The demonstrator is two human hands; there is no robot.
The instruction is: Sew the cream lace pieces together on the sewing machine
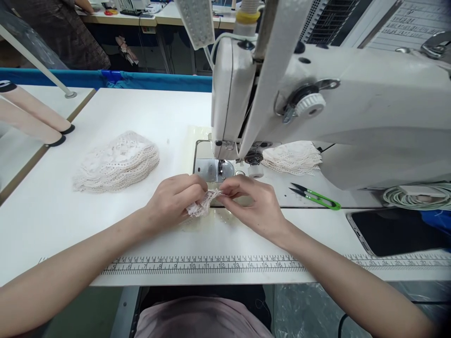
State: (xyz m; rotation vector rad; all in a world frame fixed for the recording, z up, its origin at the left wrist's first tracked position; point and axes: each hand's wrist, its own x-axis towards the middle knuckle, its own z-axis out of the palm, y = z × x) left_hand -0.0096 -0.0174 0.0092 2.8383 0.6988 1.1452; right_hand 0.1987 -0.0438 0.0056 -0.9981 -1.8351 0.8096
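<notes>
In front of the needle plate, my left hand (178, 197) is closed around a small bunched piece of cream lace (202, 205). My right hand (252, 202) pinches the lace's right end, or a thread at it, between thumb and fingertips; which of the two is too small to tell. Just beyond both hands is the sewing machine's metal plate (207, 169), below the needle and presser foot (221, 168). A stack of cream lace pieces (118, 162) lies left of my hands. Another lace pile (292, 157) rests under the machine arm, partly hidden by it.
The white sewing machine (334, 94) fills the upper right. Green thread snips (315, 196) lie right of my right hand, near a phone (398, 230) and a coil of pale cord (417, 195). A ruler strip (211, 265) runs along the front edge. A person (59, 33) stands at far left.
</notes>
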